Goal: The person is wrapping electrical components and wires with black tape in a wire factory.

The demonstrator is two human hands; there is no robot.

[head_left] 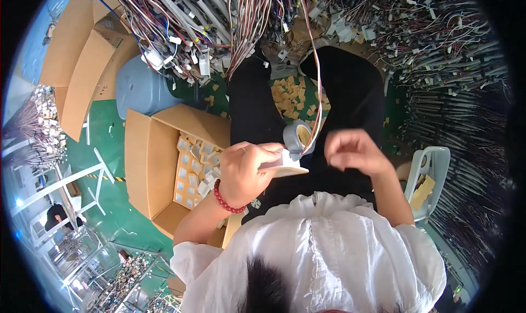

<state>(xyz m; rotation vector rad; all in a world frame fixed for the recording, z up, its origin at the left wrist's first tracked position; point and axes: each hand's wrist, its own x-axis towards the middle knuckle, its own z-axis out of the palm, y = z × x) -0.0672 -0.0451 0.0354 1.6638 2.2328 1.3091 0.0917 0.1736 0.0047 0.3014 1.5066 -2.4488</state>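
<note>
Gripped in my left hand (241,164) is a flat white plastic piece (286,169) with a pale yellowish edge, its exact kind unclear. A roll of grey tape (293,135) is right beside it, above my lap. Thin red, white and brown wires (319,83) hang from the top of the view down to the white piece and the tape; where they join is partly hidden. My right hand (350,151) is a short way to the right, apart from the piece. Its fingers are curled and smeared by motion, so what is between them cannot be made out.
An open cardboard box (145,165) with white-and-tan pieces is at my left. Behind it are a blue plastic stool (143,85) and another box (82,77). Wire bundles (449,55) crowd the far side and right. A pale plastic bin (438,170) sits right; tan scraps (287,96) litter the floor.
</note>
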